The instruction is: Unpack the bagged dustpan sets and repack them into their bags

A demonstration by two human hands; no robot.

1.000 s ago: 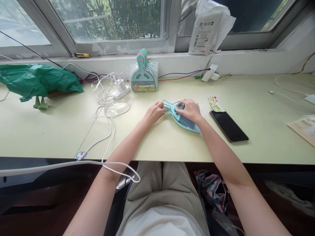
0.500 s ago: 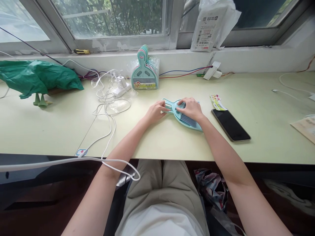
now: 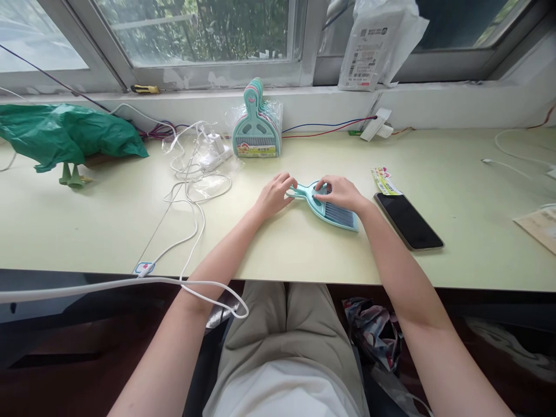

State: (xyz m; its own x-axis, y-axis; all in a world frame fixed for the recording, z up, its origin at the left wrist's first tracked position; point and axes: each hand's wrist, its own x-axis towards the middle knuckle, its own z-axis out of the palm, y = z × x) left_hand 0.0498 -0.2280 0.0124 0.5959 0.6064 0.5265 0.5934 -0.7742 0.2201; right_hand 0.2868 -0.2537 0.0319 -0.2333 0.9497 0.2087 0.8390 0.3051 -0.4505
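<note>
A small turquoise dustpan [image 3: 320, 215] lies on the table in front of me, its handle to the left. A matching hand brush [image 3: 341, 216] with grey bristles rests inside it. My left hand [image 3: 275, 196] pinches the handle end between thumb and fingers. From above, my right hand [image 3: 341, 192] grips the body of the brush, with thumb and fingertips at its cut-outs. A printed label card [image 3: 386, 181] and a black phone [image 3: 409, 221] lie to the right, the card's lower end at the phone's top edge.
Several packaged dustpan sets [image 3: 256, 128] stand stacked against the wall. Tangled white cables [image 3: 187, 188] and a power strip [image 3: 216, 155] lie to the left, beside a green plastic bag [image 3: 65, 136]. A cutter knife [image 3: 145, 89] and wrapped package [image 3: 367, 55] sit on the sill.
The handles of brush and dustpan, visibly offset before, now lie closer together. My right hand has shifted slightly right, and more of the bristles shows.
</note>
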